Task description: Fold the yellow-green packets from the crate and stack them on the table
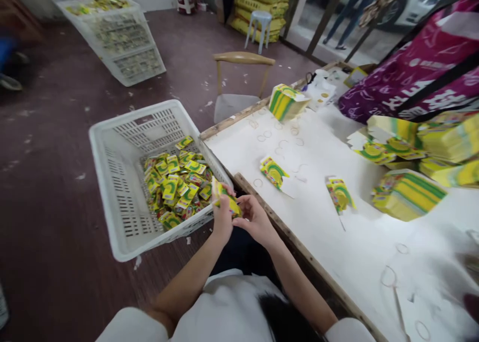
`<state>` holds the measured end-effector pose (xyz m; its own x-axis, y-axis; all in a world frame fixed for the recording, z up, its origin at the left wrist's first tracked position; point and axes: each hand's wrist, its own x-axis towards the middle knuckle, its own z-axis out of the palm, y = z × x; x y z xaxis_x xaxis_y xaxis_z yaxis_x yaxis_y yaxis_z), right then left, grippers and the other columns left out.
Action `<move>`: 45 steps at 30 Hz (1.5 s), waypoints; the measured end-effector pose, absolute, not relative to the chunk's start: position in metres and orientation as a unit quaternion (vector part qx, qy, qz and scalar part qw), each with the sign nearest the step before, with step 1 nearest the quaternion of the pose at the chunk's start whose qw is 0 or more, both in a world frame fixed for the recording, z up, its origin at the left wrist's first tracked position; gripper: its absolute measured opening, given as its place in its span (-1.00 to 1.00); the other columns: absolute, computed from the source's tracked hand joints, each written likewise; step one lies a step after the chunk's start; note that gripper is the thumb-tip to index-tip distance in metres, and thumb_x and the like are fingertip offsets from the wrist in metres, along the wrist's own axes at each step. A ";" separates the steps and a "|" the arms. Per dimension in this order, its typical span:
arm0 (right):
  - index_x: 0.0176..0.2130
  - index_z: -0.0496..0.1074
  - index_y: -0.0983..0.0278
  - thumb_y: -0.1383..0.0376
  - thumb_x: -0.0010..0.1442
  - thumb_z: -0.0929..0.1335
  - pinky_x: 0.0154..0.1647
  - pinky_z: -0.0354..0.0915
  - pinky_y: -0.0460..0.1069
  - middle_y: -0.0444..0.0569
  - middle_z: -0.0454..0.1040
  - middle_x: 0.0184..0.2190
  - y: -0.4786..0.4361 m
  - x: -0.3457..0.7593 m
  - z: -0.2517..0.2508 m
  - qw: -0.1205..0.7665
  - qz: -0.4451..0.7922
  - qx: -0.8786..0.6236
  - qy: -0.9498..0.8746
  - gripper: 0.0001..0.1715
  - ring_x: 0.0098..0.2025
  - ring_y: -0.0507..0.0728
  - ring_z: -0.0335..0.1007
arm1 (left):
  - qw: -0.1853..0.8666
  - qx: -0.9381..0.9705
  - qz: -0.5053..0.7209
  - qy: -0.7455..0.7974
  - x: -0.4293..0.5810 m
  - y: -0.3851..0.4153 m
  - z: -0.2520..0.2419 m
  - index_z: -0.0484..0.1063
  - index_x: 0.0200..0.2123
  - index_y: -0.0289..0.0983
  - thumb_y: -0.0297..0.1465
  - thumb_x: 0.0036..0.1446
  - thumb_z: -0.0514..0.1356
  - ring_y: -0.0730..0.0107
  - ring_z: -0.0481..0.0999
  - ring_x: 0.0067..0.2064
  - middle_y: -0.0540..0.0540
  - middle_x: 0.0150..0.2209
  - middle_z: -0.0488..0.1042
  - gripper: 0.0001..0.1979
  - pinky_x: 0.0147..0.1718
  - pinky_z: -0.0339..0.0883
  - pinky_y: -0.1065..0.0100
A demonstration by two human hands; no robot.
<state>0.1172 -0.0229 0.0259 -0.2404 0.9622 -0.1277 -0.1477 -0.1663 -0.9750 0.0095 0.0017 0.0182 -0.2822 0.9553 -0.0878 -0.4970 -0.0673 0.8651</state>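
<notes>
My left hand (221, 213) and my right hand (253, 216) meet over the gap between the basket and the table. Both are closed on one small yellow-green packet bundle (225, 196), the left hand pinching its left end and the right hand's fingers curled at its right end. Just to the left stands a white plastic basket (112, 192) holding several yellow-green packets (172, 184). On the white table (337, 242) lie two loose packet bundles (274, 171) (339, 193) and a thicker stack (406, 194).
More stacks of flat packets (449, 142) and a purple bag (415, 67) sit at the table's right. Another bundle (286, 101) lies at the far edge, by a wooden chair (239, 82). Rubber bands (388, 276) are scattered on the table. Stacked white crates (119, 42) stand on the floor behind.
</notes>
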 end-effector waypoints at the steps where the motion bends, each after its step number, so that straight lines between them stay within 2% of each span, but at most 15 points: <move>1: -0.11 0.30 0.18 0.08 -0.03 0.56 -0.34 0.23 -0.05 -0.17 0.37 -0.39 -0.022 0.119 0.027 0.449 0.622 -0.442 -0.464 -0.40 -0.34 0.07 0.32 | 0.534 0.284 0.674 0.424 0.008 0.001 0.016 0.40 -0.24 -0.18 0.15 -0.04 0.29 0.35 0.43 -0.27 -0.03 -0.34 0.39 -0.46 -0.20 0.40 0.34; 4: -0.15 0.35 0.18 0.08 0.02 0.53 -0.31 0.28 -0.04 -0.16 0.41 -0.39 -0.018 0.127 0.034 0.480 0.595 -0.457 -0.455 -0.51 -0.34 0.07 0.35 | 0.536 0.332 0.651 0.423 0.005 -0.002 0.011 0.43 -0.09 -0.19 0.13 0.02 0.27 0.28 0.49 -0.18 -0.09 -0.21 0.48 -0.43 -0.12 0.41 0.27; 8: -0.26 0.41 0.22 0.06 0.16 0.44 -0.32 0.31 -0.02 -0.11 0.50 -0.38 -0.016 0.137 0.039 0.480 0.567 -0.479 -0.467 -0.70 -0.37 0.08 0.40 | 0.523 0.358 0.627 0.453 0.001 -0.003 0.011 0.49 -0.25 -0.23 -0.10 0.18 0.27 0.38 0.50 -0.28 -0.04 -0.30 0.52 -0.70 -0.18 0.41 0.35; 11: -0.29 0.44 0.22 0.13 0.22 0.40 -0.36 0.31 -0.01 -0.11 0.51 -0.43 -0.015 0.149 0.038 0.481 0.475 -0.527 -0.516 -0.79 -0.41 0.09 0.39 | 0.522 0.372 0.616 0.458 -0.006 -0.002 0.018 0.52 -0.24 -0.25 -0.15 0.16 0.30 0.36 0.53 -0.26 -0.06 -0.29 0.55 -0.72 -0.14 0.42 0.33; 14: -0.22 0.52 0.20 0.28 0.26 0.36 -0.21 0.34 0.04 -0.07 0.55 -0.33 -0.012 0.166 0.041 0.456 0.268 -0.569 -0.630 -0.90 -0.28 0.14 0.42 | 0.491 0.437 0.617 0.434 -0.021 0.000 0.033 0.43 0.06 -0.21 -0.08 0.13 0.31 0.19 0.51 0.03 -0.19 0.02 0.51 -0.49 0.08 0.35 0.20; 18: -0.19 0.56 0.13 0.42 0.30 0.32 0.01 0.28 0.11 -0.09 0.58 -0.30 -0.015 0.173 0.055 0.352 0.087 -0.502 -0.786 -0.75 -0.17 0.16 0.39 | 0.412 0.645 0.469 0.441 -0.039 0.002 0.054 0.19 0.28 -0.20 -0.06 -0.18 0.49 -0.10 0.21 0.33 -0.30 0.29 0.24 -0.01 0.31 0.06 -0.04; 20: -0.18 0.55 0.09 0.45 0.30 0.31 0.19 0.19 0.16 -0.12 0.58 -0.27 -0.019 0.166 0.060 0.324 0.079 -0.455 -0.826 -0.71 -0.13 0.14 0.39 | 0.431 0.712 0.344 0.436 -0.039 0.002 0.058 0.20 0.26 -0.19 -0.14 -0.22 0.52 -0.12 0.27 0.29 -0.29 0.25 0.29 -0.01 0.28 0.12 -0.07; 22: -0.05 0.51 0.08 0.40 0.27 0.36 0.35 0.01 0.26 -0.08 0.55 -0.11 -0.023 0.158 0.062 0.350 0.077 -0.469 -0.807 -0.71 0.04 0.19 0.37 | 0.466 0.719 0.274 0.437 -0.034 0.001 0.056 0.27 0.17 -0.21 -0.22 -0.07 0.45 -0.03 0.43 0.15 -0.23 0.11 0.42 -0.25 0.16 0.28 -0.02; 24: 0.17 0.36 0.13 0.27 0.20 0.44 0.38 -0.05 0.34 0.06 0.41 0.14 -0.024 0.152 0.059 0.423 0.098 -0.535 -0.725 -0.45 0.24 0.29 0.23 | 0.468 0.698 0.262 0.475 -0.027 -0.002 0.050 0.28 0.11 -0.24 -0.26 0.00 0.40 0.02 0.49 0.05 -0.20 0.02 0.47 -0.37 0.07 0.35 0.01; 26: 0.30 0.18 0.20 0.14 0.14 0.47 0.35 0.05 0.35 0.17 0.25 0.28 -0.022 0.150 0.053 0.494 0.192 -0.576 -0.622 -0.17 0.34 0.34 0.12 | 0.444 0.679 0.276 0.515 -0.021 -0.006 0.044 0.21 0.15 -0.26 -0.22 -0.07 0.44 -0.03 0.47 0.07 -0.24 0.06 0.44 -0.24 0.08 0.34 -0.02; 29: 0.23 0.26 0.21 0.06 0.23 0.35 0.26 0.25 0.29 0.13 0.38 0.19 -0.019 0.147 0.046 0.510 0.463 -0.535 -0.490 -0.35 0.25 0.32 0.30 | 0.422 0.690 0.307 0.500 -0.015 -0.011 0.037 0.09 0.23 -0.25 -0.17 -0.13 0.48 -0.10 0.42 0.15 -0.30 0.14 0.36 -0.07 0.13 0.31 -0.06; 32: 0.07 0.45 0.23 0.09 0.19 0.32 0.21 0.32 0.25 0.08 0.53 0.05 -0.017 0.142 0.043 0.496 0.614 -0.488 -0.373 -0.50 0.15 0.32 0.43 | 0.402 0.722 0.345 0.445 -0.012 -0.014 0.035 0.01 0.28 -0.17 -0.21 0.00 0.42 -0.03 0.38 0.20 -0.28 0.23 0.28 -0.11 0.16 0.29 -0.01; 36: 0.01 0.51 0.19 0.14 0.10 0.41 0.24 0.31 0.22 0.03 0.53 0.08 -0.015 0.138 0.045 0.498 0.628 -0.497 -0.332 -0.53 0.17 0.32 0.41 | 0.361 0.750 0.374 0.409 -0.008 -0.016 0.034 -0.03 0.31 -0.11 -0.34 0.08 0.36 0.03 0.32 0.26 -0.24 0.26 0.24 -0.16 0.19 0.26 0.05; 40: 0.07 0.49 0.18 -0.03 0.19 0.39 0.23 0.32 0.19 0.01 0.54 0.07 -0.015 0.141 0.045 0.468 0.668 -0.465 -0.345 -0.45 0.12 0.26 0.45 | 0.308 0.770 0.390 0.399 -0.007 -0.013 0.029 0.10 0.19 -0.14 -0.42 0.05 0.32 0.08 0.44 0.10 -0.20 0.09 0.36 -0.32 0.06 0.37 0.10; 45: 0.20 0.40 0.17 -0.01 0.24 0.38 0.32 0.22 0.20 0.03 0.37 0.25 -0.017 0.146 0.039 0.427 0.667 -0.432 -0.433 -0.38 0.27 0.25 0.32 | 0.304 0.793 0.350 0.395 -0.011 -0.009 0.028 0.15 0.06 -0.17 -0.49 -0.02 0.26 0.06 0.47 0.03 -0.19 -0.01 0.36 -0.43 -0.06 0.41 0.11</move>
